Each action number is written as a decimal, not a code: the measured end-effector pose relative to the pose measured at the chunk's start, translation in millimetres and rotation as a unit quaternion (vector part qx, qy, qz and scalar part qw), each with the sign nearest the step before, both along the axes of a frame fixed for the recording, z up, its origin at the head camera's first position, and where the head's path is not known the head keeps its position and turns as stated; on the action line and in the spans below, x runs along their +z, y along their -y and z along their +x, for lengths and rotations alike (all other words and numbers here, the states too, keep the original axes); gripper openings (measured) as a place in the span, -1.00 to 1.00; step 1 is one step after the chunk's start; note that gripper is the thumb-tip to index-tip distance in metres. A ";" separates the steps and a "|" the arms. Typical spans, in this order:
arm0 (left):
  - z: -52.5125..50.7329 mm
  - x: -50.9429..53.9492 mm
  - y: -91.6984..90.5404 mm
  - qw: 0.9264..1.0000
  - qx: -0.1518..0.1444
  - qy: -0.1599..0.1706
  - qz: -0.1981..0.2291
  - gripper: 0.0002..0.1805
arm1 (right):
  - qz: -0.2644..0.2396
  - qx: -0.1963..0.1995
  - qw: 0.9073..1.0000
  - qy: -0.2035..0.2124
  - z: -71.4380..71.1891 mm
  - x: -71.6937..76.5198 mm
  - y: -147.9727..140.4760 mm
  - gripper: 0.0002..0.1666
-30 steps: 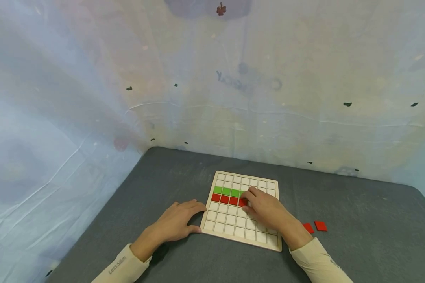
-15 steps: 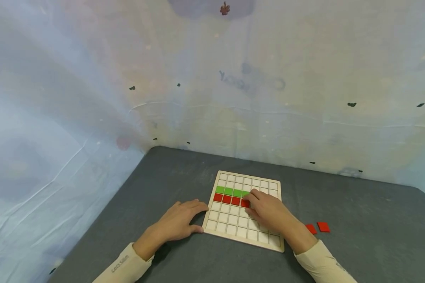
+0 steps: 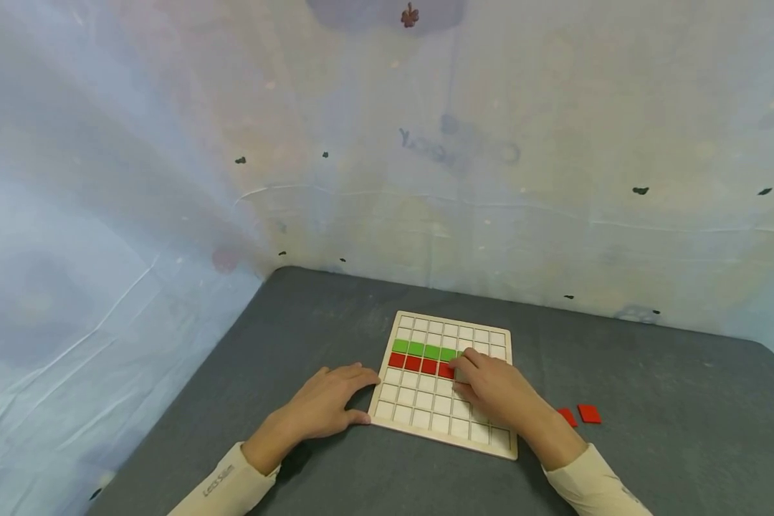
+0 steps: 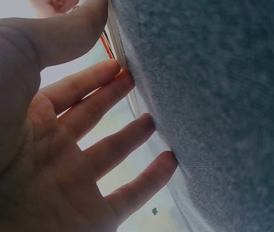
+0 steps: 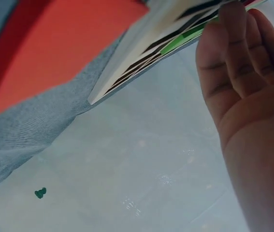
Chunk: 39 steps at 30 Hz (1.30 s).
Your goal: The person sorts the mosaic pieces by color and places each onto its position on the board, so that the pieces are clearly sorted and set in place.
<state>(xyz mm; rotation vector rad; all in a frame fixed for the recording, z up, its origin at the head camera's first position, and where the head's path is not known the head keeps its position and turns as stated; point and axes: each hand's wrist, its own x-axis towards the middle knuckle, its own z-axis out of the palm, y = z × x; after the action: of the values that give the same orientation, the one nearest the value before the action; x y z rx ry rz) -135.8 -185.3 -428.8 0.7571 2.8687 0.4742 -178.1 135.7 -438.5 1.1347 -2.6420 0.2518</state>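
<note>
A wooden grid board (image 3: 448, 437) lies on the dark table. Part of one row holds green tiles (image 3: 416, 349), and the row in front of it holds red tiles (image 3: 413, 363). My left hand (image 3: 325, 405) rests at the board's left edge, thumb and fingers spread, as the left wrist view also shows. My right hand (image 3: 493, 387) reaches over the board, its fingertips at the right end of the coloured rows. A green tile (image 5: 180, 43) shows beside those fingers in the right wrist view. What lies directly under the right fingertips is hidden.
Two loose red tiles (image 3: 590, 413) lie on the dark tabletop (image 3: 671, 416) right of the board, one partly covered by the right forearm. A pale patterned sheet (image 3: 387, 179) hangs behind and to the left of the table.
My right hand has shifted slightly right along the coloured rows, uncovering more of the fourth green and red tiles. The left hand stays at the board's edge.
</note>
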 end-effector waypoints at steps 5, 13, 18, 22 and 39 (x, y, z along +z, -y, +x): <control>-0.1 -0.5 -0.1 1.000 0.001 -0.003 -0.003 -0.32 | 0.006 -0.008 1.000 0.005 1.8 -1.0 -2.9 -0.72; 0.6 0.2 1.0 1.000 0.007 -0.001 0.001 -0.32 | 0.012 -0.017 1.000 0.008 5.7 -1.4 -7.0 -0.73; 0.5 -0.3 0.1 1.000 0.006 -0.001 -0.002 -0.32 | 0.006 -0.013 1.000 -0.003 9.5 -0.6 -10.4 -0.75; -0.1 -0.6 -0.8 1.000 0.004 0.001 -0.001 -0.33 | 0.007 -0.015 1.000 -0.004 13.1 0.6 -14.1 -0.75; 0.3 -0.3 -0.7 1.000 0.007 0.003 -0.002 -0.32 | 0.012 -0.057 0.998 0.037 25.3 7.2 -35.4 -0.64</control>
<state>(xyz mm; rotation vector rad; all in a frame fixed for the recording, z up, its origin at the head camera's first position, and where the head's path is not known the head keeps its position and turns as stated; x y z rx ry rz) -135.5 -184.6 -429.1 0.7349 2.8700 0.4720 -152.8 171.1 -431.3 0.9955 -2.7699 0.2437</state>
